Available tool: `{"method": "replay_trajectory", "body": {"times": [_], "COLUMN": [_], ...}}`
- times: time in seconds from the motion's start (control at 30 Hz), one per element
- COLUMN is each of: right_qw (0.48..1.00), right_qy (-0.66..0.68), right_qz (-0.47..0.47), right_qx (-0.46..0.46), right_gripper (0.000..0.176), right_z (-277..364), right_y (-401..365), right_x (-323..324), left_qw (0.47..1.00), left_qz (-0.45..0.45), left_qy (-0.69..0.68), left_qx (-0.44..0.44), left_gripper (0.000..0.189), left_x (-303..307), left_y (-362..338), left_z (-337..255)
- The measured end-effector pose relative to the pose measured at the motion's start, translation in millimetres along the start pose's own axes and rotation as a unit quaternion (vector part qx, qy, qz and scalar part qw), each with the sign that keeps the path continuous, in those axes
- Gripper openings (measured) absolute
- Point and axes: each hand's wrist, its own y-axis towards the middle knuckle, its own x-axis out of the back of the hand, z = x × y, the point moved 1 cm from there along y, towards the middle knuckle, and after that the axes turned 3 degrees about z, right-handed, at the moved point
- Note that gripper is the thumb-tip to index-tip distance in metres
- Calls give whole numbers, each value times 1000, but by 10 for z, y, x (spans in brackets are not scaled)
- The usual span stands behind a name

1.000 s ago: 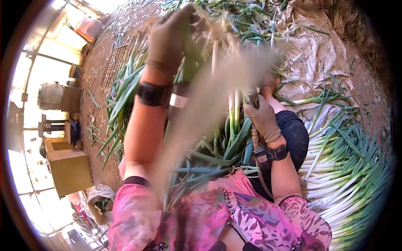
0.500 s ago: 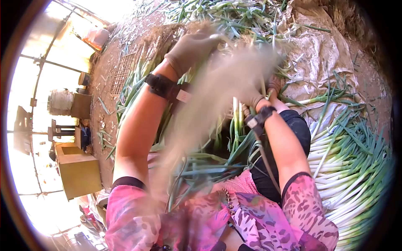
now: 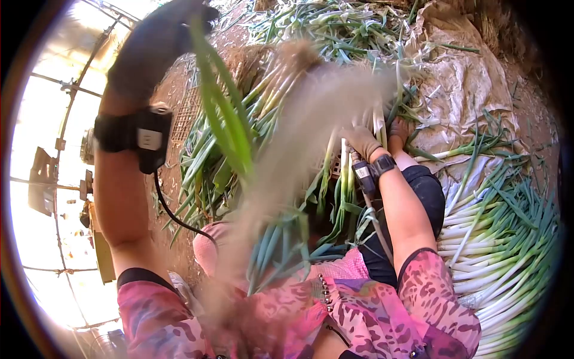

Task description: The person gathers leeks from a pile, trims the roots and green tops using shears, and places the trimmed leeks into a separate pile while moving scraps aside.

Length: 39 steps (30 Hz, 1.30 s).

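Note:
My left hand [image 3: 149, 54], in a glove darkened by shade, is raised at the upper left. Its fingers are closed on a long green onion leaf [image 3: 230, 119] that hangs down blurred. My right hand [image 3: 362, 141], gloved, is lower and right of centre, its fingers curled around the pale stems of green onions [image 3: 378, 122]; part of the grip is hidden. Just below it are more green onion stalks [image 3: 345, 179] and a thin hose-like rod [image 3: 378, 224] running toward my lap. A blurred beige band [image 3: 305, 140] covers much of the middle.
Trimmed green onions [image 3: 496, 239] lie in a long row at the right. Untrimmed ones with roots [image 3: 206, 152] are heaped left of centre. Loose leaves [image 3: 323, 24] pile up at the back, beside a crumpled sheet [image 3: 457, 72]. A rusty grate [image 3: 184, 113] lies at the left.
My left hand has moved from the onion heap up and left, with a green leaf now trailing from it. My right hand has stayed in nearly the same spot.

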Motion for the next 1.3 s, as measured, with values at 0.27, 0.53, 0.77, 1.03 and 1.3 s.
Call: {"method": "replay_trajectory", "body": {"times": [0.27, 0.53, 0.77, 1.03, 1.3], "right_qw": [888, 920, 972, 980, 994], "right_qy": [430, 342, 223, 148, -7], "right_qz": [-161, -186, -78, 57, 58], "right_qx": [-38, -37, -14, -119, -96], "right_gripper": [39, 36, 52, 63, 47], "right_z": [1419, 1670, 1418, 1425, 1394], "right_y": [-1336, -1363, -1109, -1358, -2093], "right_x": [1498, 1531, 762, 176, -285], "left_qw": [996, 929, 857, 827, 824], "left_qz": [-25, 149, 94, 77, -16], "left_qy": [-1, 303, 130, -48, -212], "left_qx": [87, 152, 490, 555, 526], "left_gripper": [35, 27, 55, 76, 71], "left_x": [-845, -2868, -4168, -4084, -4025], "left_y": [1247, 543, -1014, -1070, -1305], "left_z": [743, 1908, 1575, 1627, 1147]}}
